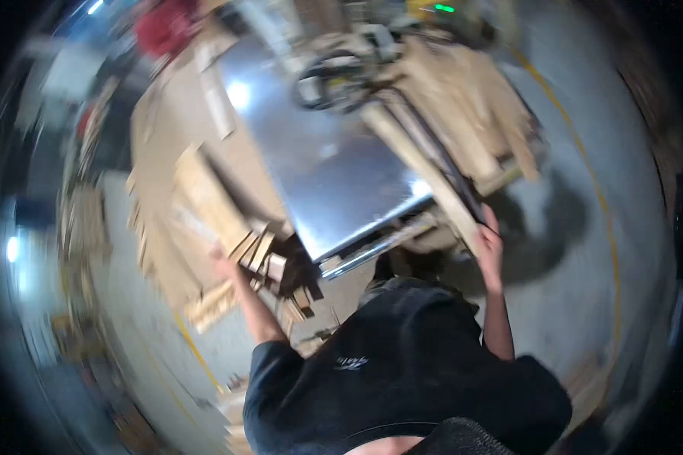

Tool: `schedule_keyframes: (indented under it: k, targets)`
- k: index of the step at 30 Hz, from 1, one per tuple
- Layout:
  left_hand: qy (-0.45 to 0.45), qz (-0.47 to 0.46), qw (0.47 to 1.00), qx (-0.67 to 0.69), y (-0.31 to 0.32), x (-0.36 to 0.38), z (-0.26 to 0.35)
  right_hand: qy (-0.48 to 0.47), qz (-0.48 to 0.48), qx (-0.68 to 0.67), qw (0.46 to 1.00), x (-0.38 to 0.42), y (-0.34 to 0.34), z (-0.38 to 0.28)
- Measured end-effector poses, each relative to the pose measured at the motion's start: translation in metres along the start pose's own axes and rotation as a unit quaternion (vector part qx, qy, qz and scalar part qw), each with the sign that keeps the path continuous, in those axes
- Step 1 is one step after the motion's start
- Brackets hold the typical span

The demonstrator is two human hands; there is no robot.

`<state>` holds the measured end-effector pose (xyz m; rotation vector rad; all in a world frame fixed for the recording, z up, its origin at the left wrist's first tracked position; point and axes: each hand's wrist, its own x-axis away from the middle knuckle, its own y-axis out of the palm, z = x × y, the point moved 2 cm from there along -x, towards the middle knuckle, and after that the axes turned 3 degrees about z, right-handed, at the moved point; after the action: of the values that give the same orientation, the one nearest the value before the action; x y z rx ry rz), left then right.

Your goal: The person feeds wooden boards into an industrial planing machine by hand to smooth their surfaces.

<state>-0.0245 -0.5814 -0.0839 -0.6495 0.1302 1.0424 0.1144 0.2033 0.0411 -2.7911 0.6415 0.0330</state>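
My right hand grips the near end of a long, narrow wooden board, which slants along the right edge of a shiny metal tabletop. On the other side, my left hand is at the near end of a pile of wooden planks, low beside the metal surface. Motion smears its fingers, so I cannot tell whether they are closed around a plank. Short wood ends stick out next to that hand.
A dark coiled hose or cable lies at the table's far end. More boards are stacked to the right, and a broad pile of planks spreads to the left. Yellow lines mark the grey floor.
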Motion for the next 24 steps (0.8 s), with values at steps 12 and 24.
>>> schedule_keyframes:
  k: [12,24]
  targets:
    - [-0.026,-0.165,0.914,-0.370,0.067,0.052,0.244,-0.012,-0.065,0.324,0.944,-0.034,-0.038,0.048]
    - [0.022,-0.086,0.990,-0.106,0.037,0.183,0.290,0.012,-0.078,0.275,0.958,-0.052,-0.042,0.066]
